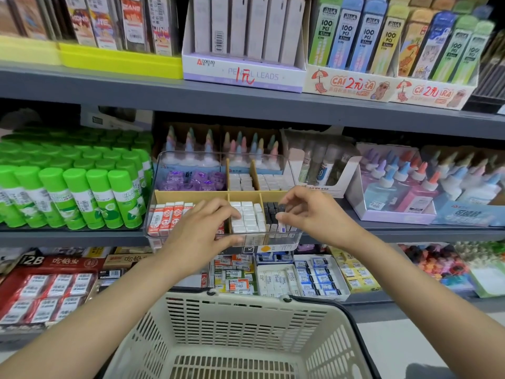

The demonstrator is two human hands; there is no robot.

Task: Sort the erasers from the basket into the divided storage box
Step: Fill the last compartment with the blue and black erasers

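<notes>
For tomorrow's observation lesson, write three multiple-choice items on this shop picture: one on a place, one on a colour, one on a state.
1. Where do the black erasers lie in the box?
A. front right section
B. back left section
C. front left section

2. What colour are the glue stick caps left of the box?
A. blue
B. green
C. red

3. What does the basket show inside?
A. piled erasers
B. glue bottles
C. nothing in the visible part

Answers: 1 A, they sit under the right hand, beside the white erasers. 2 B, every cap is bright green. 3 C, only bare mesh shows.
</notes>
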